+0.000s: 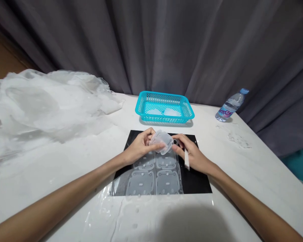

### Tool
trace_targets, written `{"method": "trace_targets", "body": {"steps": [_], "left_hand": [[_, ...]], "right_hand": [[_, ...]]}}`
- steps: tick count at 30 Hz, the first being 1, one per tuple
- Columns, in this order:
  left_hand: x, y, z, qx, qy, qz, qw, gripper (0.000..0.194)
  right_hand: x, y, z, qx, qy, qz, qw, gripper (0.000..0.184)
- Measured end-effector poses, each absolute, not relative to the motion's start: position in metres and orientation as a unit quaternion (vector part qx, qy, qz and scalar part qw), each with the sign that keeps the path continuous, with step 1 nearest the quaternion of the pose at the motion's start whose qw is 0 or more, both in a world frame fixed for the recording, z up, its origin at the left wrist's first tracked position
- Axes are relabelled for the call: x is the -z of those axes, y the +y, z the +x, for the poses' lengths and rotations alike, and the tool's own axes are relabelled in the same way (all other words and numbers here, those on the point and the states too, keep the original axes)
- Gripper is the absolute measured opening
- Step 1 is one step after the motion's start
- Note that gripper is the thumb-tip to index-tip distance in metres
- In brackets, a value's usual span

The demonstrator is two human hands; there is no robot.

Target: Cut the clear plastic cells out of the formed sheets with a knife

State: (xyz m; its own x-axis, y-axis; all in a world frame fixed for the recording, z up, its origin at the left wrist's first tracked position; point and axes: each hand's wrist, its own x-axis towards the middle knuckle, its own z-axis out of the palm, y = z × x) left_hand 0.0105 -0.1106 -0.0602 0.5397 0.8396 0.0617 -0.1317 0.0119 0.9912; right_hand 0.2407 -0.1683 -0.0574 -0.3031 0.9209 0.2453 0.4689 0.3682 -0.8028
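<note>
Above a black mat [197, 178], my left hand [141, 145] pinches a thin, translucent, rounded plastic piece [162, 141], thumb on its front face. At the piece's right edge are the fingertips of my right hand [190, 153]. A slim white stick-like tool [187, 159] is held in that hand and sticks out below the palm; its other end is hidden by the fingers. On the mat lies a clear plastic sheet [155, 181] with several rounded-square shapes, running over the mat's near edge onto the table.
Beyond the mat stands a blue perforated basket [164, 120] with translucent pieces [172, 112] inside. A large heap of crumpled clear plastic [47, 101] covers the left side. At the right are a water bottle [231, 107] and small clear scraps [238, 139]. A grey curtain [166, 43] hangs behind.
</note>
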Motion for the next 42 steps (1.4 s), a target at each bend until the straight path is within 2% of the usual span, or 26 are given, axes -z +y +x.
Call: {"method": "trace_targets", "body": {"steps": [5, 10, 16, 20, 23, 29, 35, 42], "left_hand": [[0.06, -0.11, 0.009, -0.353, 0.311, 0.593, 0.653, 0.057], [0.058, -0.11, 0.009, -0.346, 0.332, 0.643, 0.598, 0.04], [0.057, -0.11, 0.008, -0.311, 0.327, 0.663, 0.597, 0.038], [0.054, -0.107, 0.004, -0.261, 0.32, 0.68, 0.605, 0.034], [0.051, -0.104, 0.0, -0.224, 0.31, 0.685, 0.62, 0.035], [0.051, -0.104, 0.001, -0.216, 0.303, 0.686, 0.625, 0.034], [0.053, -0.106, 0.004, -0.214, 0.29, 0.684, 0.635, 0.028], [0.058, -0.105, 0.002, -0.227, 0.289, 0.686, 0.629, 0.027]], "right_hand": [[0.066, -0.17, 0.233, -0.387, -0.674, -0.486, 0.4, 0.032], [0.067, -0.169, 0.231, -0.437, -0.653, -0.446, 0.429, 0.029], [0.07, -0.168, 0.229, -0.332, -0.686, -0.488, 0.425, 0.025], [0.083, -0.149, 0.236, -0.233, -0.644, -0.552, 0.475, 0.021], [0.092, -0.135, 0.244, -0.203, -0.615, -0.587, 0.485, 0.019], [0.093, -0.135, 0.252, -0.148, -0.635, -0.594, 0.47, 0.027], [0.078, -0.147, 0.251, -0.136, -0.668, -0.545, 0.489, 0.019], [0.072, -0.159, 0.242, -0.153, -0.804, -0.383, 0.428, 0.014]]}}
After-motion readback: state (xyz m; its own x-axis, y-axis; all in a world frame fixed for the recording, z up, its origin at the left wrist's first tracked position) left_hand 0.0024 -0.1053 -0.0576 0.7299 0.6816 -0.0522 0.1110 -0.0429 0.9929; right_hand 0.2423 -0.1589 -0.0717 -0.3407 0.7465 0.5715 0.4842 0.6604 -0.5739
